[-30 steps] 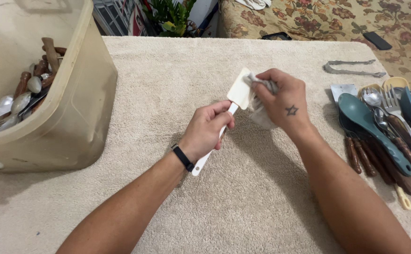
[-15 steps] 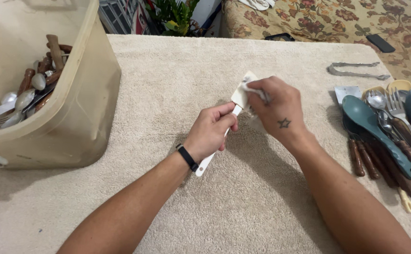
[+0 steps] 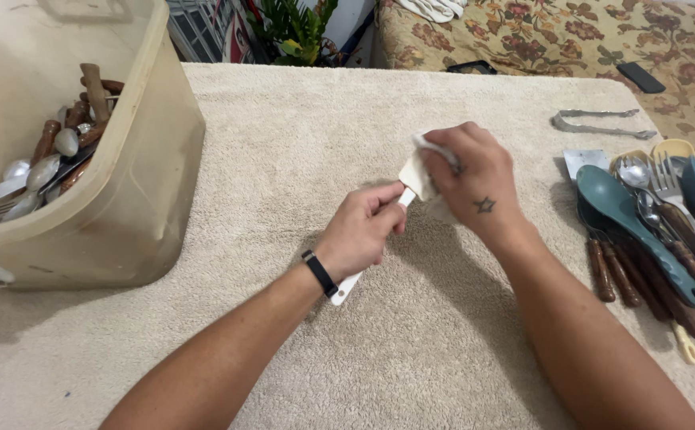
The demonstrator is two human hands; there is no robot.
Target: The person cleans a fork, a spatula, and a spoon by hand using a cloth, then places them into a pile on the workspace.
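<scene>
A: Item one, left hand point(image 3: 361, 231)?
B: Fingers curled tight around the white handle of a small spatula point(image 3: 406, 189), mid-table; a black band sits on the wrist. The handle end pokes out below the wrist, lying against the beige towel point(image 3: 300, 143) that covers the table

A: Item two, right hand point(image 3: 475, 179)?
B: Closed over the spatula's cream blade, pressing a white cloth point(image 3: 431, 147) against it. Only an edge of the cloth shows above the knuckles

A: Item three, left of the hands?
B: One large beige plastic tub point(image 3: 136, 183) at the table's left edge, well apart from the hands. It holds spoons and wooden-handled cutlery point(image 3: 53, 151), heaped against the far wall

A: Item four, right of the hands?
B: A laid-out group of utensils point(image 3: 658, 231) on the towel: a teal serving spoon point(image 3: 626, 215), a fork, a metal spoon, several brown-handled pieces, side by side, some overlapping. Beyond them, metal tongs point(image 3: 598, 123) lie alone, near the far edge

A: Beyond the table?
B: A flower-patterned couch with a dark phone point(image 3: 640, 77) on it, and a green plant point(image 3: 296, 28)
</scene>
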